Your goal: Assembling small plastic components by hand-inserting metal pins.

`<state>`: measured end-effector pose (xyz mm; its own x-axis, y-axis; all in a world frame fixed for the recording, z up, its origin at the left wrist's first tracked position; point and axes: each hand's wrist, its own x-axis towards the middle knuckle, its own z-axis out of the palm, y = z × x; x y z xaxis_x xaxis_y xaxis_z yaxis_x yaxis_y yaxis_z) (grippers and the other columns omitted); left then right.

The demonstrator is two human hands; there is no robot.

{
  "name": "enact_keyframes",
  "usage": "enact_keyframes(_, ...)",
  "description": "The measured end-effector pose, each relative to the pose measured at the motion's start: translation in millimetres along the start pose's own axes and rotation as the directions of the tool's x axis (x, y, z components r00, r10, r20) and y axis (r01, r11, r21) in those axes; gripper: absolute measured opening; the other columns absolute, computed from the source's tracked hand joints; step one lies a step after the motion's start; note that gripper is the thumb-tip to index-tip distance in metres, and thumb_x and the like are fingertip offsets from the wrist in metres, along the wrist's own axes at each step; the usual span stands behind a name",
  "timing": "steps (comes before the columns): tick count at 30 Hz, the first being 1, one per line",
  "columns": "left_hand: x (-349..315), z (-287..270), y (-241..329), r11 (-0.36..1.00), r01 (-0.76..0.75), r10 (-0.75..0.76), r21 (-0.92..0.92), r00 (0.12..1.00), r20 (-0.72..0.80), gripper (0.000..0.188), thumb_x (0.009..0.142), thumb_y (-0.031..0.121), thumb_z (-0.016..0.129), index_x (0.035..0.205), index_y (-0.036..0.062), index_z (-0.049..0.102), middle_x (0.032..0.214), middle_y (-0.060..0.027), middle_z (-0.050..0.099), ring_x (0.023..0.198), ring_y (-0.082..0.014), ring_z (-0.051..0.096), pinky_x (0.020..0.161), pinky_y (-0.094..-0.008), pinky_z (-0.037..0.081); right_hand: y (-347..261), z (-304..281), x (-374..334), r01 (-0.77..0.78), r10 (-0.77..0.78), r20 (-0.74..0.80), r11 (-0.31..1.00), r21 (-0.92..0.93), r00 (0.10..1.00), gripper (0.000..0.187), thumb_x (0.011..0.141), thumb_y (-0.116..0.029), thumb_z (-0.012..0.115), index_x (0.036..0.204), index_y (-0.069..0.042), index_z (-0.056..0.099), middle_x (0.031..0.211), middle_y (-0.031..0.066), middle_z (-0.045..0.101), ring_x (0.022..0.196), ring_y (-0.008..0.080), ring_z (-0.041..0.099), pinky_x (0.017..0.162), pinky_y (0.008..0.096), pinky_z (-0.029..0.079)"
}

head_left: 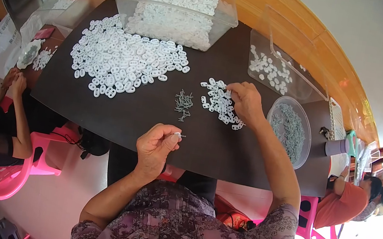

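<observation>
The left hand (pixel 157 144) is in the lower middle of the frame, above the near edge of the dark tabletop (pixel 117 107). Its fingers are pinched around a small white part (pixel 178 134), with a thin metal pin sticking out to the right. The right hand (pixel 246 102) is in the middle right of the frame, on a small heap of white plastic pieces (pixel 219 104). Its fingers are bent down and touch the pieces at the upper edge of the heap; I cannot tell if they already grip one.

Between both hands, a little to the left of the small heap, lies a small bunch of grey screws (pixel 183 104). A big pile of white pieces (pixel 123 60) fills the upper left part of the tabletop, and behind it stands a clear plastic box (pixel 177 8) full of the same pieces. At the right there is a round clear bowl (pixel 291 131) with grey screws, and above it a second clear tray (pixel 281 66) with few white pieces.
</observation>
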<state>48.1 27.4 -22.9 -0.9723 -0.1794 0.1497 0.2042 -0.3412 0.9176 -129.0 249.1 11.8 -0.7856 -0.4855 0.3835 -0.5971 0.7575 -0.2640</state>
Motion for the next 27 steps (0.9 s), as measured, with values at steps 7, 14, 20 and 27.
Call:
enact_keyframes(7, 0, -2, 1, 1.000, 0.017, -0.017, 0.010, 1.000, 0.003, 0.015, 0.090, 0.007, 0.061, 0.100, -0.0041, 0.062, 0.086, -0.0051, 0.061, 0.074, -0.0084, 0.058, 0.067, -0.0207, 0.050, -8, 5, 17, -0.082, 0.086, -0.088, 0.995, 0.048, 0.992, 0.013, 0.077, -0.012, 0.063, 0.087, -0.007, 0.069, 0.077, 0.0131, 0.061, 0.080, 0.0306, 0.057, 0.073, 0.0410, 0.046)
enact_keyframes(14, 0, -1, -1, 1.000, -0.008, 0.008, -0.025, 1.000, 0.009, 0.015, 0.090, 0.007, 0.061, 0.100, -0.0044, 0.062, 0.087, -0.0049, 0.060, 0.074, -0.0083, 0.058, 0.068, -0.0207, 0.050, -7, 20, 30, -0.026, 0.025, -0.009, 0.995, -0.097, 1.000, 0.013, 0.069, -0.012, 0.067, 0.082, -0.008, 0.068, 0.074, 0.0115, 0.058, 0.080, 0.0305, 0.055, 0.071, 0.0406, 0.045)
enact_keyframes(20, 0, -1, 2, 0.999, 0.029, -0.029, -0.023, 1.000, 0.004, 0.015, 0.091, 0.008, 0.061, 0.100, -0.0033, 0.062, 0.085, -0.0049, 0.061, 0.073, -0.0082, 0.058, 0.067, -0.0207, 0.049, -17, 7, 22, -0.102, 0.104, -0.019, 0.991, 0.089, 0.994, 0.011, 0.072, -0.008, 0.067, 0.082, -0.006, 0.067, 0.072, 0.0067, 0.061, 0.071, 0.0193, 0.058, 0.063, 0.0315, 0.046)
enact_keyframes(27, 0, 2, 12, 0.986, 0.108, -0.113, -0.125, 0.993, -0.034, 0.017, 0.090, 0.009, 0.061, 0.101, -0.0043, 0.062, 0.082, -0.0082, 0.063, 0.065, -0.0095, 0.057, 0.061, -0.0217, 0.048, -56, -24, 6, -0.438, 0.324, 0.309, 0.489, 0.754, 0.894, 0.015, 0.078, -0.004, 0.065, 0.092, 0.001, 0.066, 0.075, 0.0023, 0.065, 0.065, 0.0067, 0.057, 0.057, 0.0200, 0.043)
